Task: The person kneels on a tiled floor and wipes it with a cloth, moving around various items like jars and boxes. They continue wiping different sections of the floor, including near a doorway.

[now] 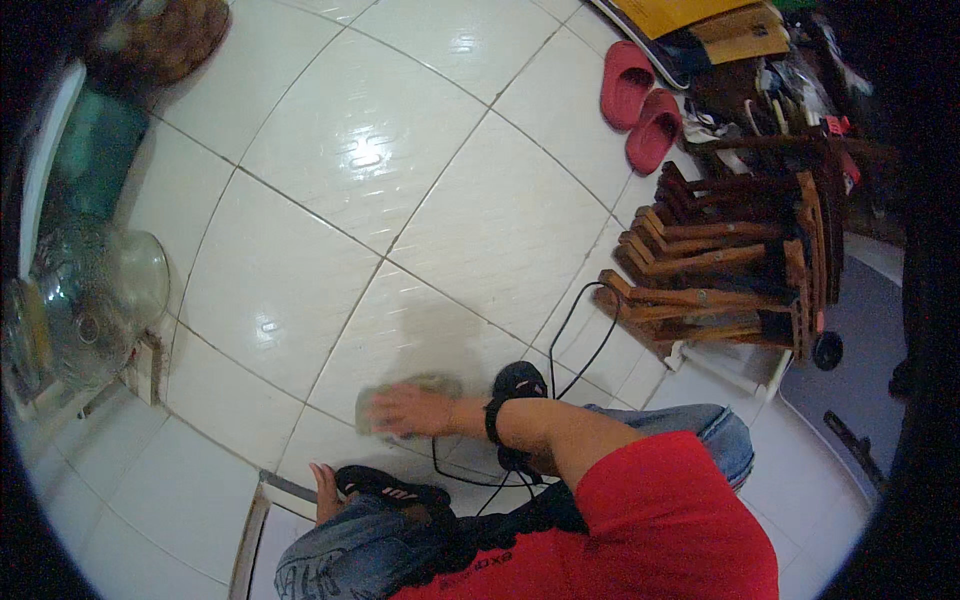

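Observation:
My right hand (412, 410) presses on a greenish-grey cloth (366, 411) on the white tiled floor (450, 217); both are blurred. Part of the cloth shows past the fingers and above the hand. A dark band circles the wrist. My left hand (325, 487) is at the lower left, beside a black sandal (390, 486) and my jeans; only its fingers show, and nothing is visible in them. A thin black cable (552, 360) loops over the floor near my other foot's black footwear (519, 380).
Folded wooden frames (697, 298) lean at the right, below red clogs (627, 86). Clear containers (142, 274) and a green box (97, 157) stand along the left. A door frame (251, 525) is at the lower left, and a grey panel (840, 360) at the far right.

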A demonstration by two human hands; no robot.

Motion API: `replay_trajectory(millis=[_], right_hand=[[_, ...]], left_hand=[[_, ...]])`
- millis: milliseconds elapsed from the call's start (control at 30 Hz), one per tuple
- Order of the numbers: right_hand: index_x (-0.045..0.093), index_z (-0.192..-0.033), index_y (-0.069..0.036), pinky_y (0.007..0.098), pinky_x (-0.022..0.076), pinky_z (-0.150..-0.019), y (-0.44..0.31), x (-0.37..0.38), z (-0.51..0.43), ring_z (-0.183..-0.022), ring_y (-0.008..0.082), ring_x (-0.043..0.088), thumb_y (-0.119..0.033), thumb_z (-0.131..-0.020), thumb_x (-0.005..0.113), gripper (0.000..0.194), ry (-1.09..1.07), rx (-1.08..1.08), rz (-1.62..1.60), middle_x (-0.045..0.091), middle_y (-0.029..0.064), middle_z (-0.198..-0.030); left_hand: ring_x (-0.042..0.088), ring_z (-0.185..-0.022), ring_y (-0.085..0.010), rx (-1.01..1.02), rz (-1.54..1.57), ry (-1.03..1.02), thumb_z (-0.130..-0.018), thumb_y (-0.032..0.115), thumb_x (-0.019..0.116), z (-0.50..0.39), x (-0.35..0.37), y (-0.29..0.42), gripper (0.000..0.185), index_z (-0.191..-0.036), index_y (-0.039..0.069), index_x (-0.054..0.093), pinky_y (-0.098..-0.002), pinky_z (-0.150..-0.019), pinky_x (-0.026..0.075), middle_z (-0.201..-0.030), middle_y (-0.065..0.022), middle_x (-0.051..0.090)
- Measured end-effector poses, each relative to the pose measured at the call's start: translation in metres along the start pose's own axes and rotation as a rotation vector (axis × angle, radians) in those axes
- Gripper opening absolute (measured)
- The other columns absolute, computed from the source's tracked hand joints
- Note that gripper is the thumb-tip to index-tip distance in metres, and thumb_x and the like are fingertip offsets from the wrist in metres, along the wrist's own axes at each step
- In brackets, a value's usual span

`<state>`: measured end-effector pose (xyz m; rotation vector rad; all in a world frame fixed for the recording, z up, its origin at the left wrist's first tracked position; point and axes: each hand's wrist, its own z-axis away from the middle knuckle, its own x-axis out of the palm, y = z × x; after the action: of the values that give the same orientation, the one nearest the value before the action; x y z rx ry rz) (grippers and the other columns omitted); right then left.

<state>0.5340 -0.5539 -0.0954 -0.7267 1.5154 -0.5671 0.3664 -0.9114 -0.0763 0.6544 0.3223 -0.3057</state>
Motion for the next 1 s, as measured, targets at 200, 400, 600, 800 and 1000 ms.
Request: replay_trajectory(millis=[200,400,600,800,1000], right_hand=[[0.056,-0.127,-0.026,0.0479,0.0395,-0.096,0.038,-0.068,0.034,-0.124,0.0303,0.046,-0.016,-0.069,0.068,0.060,-0.058,0.145,-0.205,0.041,0.0071,-0.144],[0.057,-0.125,-0.011,0.0429,0.0332,-0.107,0.191,-0.257,0.129,-0.127,0.0327,0.043,-0.007,-0.063,0.060,0.063,0.438,0.494,0.187,0.052,0.0152,-0.132],[0.045,-0.137,-0.021,0.0442,0.0294,-0.110,0.248,-0.272,0.218,-0.133,0.0382,0.031,-0.001,-0.071,0.058,0.070,0.579,1.245,0.701,0.030,0.0144,-0.148],[0.043,-0.139,-0.029,0.0607,0.0226,-0.106,0.214,-0.195,0.133,-0.139,0.0385,0.018,-0.005,-0.081,0.055,0.064,0.832,1.606,0.579,0.022,0.0106,-0.152],[0.031,-0.144,-0.035,0.0629,0.0247,-0.103,0.092,-0.081,-0.011,-0.139,0.0391,0.018,0.001,-0.080,0.052,0.077,0.673,1.621,0.387,0.016,0.0071,-0.155]], left_hand=[[0.014,-0.140,-0.0428,0.051,0.015,0.029,-0.078,0.009,0.075,0.000,0.001,-0.001,0.097,-0.148,0.000,0.009,-0.0420,-0.110,0.026,-0.152,-0.0286,-0.009],[0.016,-0.139,-0.0444,0.008,-0.117,0.024,-0.077,0.006,0.074,0.001,0.001,0.008,0.097,-0.148,0.001,0.008,-0.0441,-0.107,0.031,-0.152,-0.0255,-0.014],[0.011,-0.141,-0.0430,-0.043,-0.042,0.004,-0.072,0.004,0.074,0.003,-0.003,0.012,0.101,-0.147,-0.002,0.006,-0.0414,-0.112,0.024,-0.152,-0.0279,-0.012],[0.003,-0.142,-0.0424,-0.025,0.121,0.090,-0.068,0.001,0.078,0.000,0.014,-0.001,0.109,-0.149,0.005,0.005,-0.0439,-0.113,0.019,-0.152,-0.0276,-0.012],[0.005,-0.143,-0.0399,-0.011,0.107,0.136,-0.067,0.001,0.077,-0.009,0.029,-0.023,0.108,-0.149,0.005,0.007,-0.0423,-0.114,0.017,-0.153,-0.0268,-0.005]])
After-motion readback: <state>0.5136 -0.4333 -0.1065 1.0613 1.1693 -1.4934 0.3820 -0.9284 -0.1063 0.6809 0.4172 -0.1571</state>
